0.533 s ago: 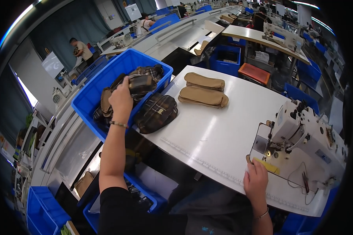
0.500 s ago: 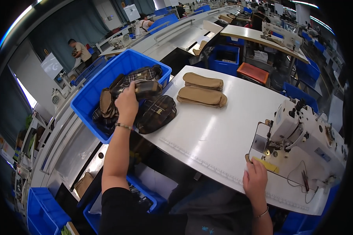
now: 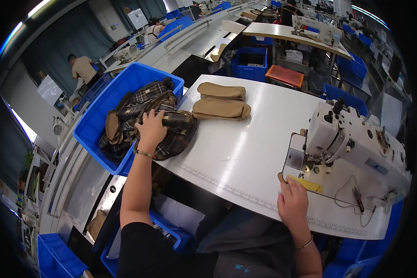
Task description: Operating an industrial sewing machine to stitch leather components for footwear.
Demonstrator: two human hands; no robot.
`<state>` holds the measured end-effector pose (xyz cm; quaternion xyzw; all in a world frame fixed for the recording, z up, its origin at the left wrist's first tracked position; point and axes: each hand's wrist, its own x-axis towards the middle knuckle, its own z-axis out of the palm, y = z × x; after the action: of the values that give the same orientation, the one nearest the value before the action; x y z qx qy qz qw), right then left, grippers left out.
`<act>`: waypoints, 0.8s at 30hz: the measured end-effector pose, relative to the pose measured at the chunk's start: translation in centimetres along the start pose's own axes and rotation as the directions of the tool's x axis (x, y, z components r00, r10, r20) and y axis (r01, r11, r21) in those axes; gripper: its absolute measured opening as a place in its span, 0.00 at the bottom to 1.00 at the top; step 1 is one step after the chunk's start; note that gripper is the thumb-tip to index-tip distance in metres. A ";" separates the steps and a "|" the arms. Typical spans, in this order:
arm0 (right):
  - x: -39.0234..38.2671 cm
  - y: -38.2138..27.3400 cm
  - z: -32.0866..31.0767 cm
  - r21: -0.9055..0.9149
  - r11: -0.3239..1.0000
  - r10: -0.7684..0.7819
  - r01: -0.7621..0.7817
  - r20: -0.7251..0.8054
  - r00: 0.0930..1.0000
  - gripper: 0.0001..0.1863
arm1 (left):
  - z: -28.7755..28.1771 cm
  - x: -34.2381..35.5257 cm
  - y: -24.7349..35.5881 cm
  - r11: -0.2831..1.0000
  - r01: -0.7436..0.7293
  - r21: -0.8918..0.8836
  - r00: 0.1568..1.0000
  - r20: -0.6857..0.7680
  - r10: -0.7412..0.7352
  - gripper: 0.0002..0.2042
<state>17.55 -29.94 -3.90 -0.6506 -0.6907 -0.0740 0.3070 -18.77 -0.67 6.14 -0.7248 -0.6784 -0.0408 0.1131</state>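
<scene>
My left hand (image 3: 151, 131) lies on a dark plaid fabric piece (image 3: 178, 120), its fingers spread over the top. That piece rests on another plaid piece (image 3: 173, 146) at the table's left edge. Beside them, a blue bin (image 3: 85, 127) holds several more plaid pieces (image 3: 146, 92) and some tan ones. At the table's right front, my right hand (image 3: 294, 201) has its fingers curled together by a yellow strip (image 3: 308, 184) and the sewing machine (image 3: 356, 139). A small brown tip (image 3: 281, 177) shows at its fingertips; whether they hold it is hard to see.
Two stacks of oblong tan fabric pieces (image 3: 221, 110) lie on the white table (image 3: 245, 153). Small red-handled snips (image 3: 358, 197) sit right of the machine base. Beyond the table are a red-topped stool (image 3: 285, 75) and blue bins. Other people work farther off.
The left hand has come down from over the bin with the plaid piece, which now lies on the other one; its fingers have spread. The right hand stays by the machine. The view has shifted.
</scene>
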 end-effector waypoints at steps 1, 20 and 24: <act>0.1 0.0 0.0 0.002 1.000 -0.002 0.002 0.001 1.000 0.19 | 0.0 -0.6 0.5 0.995 0.003 0.097 0.995 -0.096 0.006 0.29; 2.5 0.8 -3.3 0.592 -0.416 0.020 -0.690 0.765 0.643 0.24 | -1.8 -13.6 16.0 0.303 -0.943 0.135 0.175 -0.572 0.801 0.21; 2.7 4.6 -2.9 0.586 0.054 -0.066 -0.808 0.810 0.583 0.22 | -2.4 -13.9 17.7 0.119 -0.984 -0.135 0.159 -0.342 0.926 0.27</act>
<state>22.91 -28.42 -1.49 -0.4500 -0.4026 0.7011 0.3793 -2.02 -15.72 3.58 -0.9897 -0.0218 -0.1328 0.0489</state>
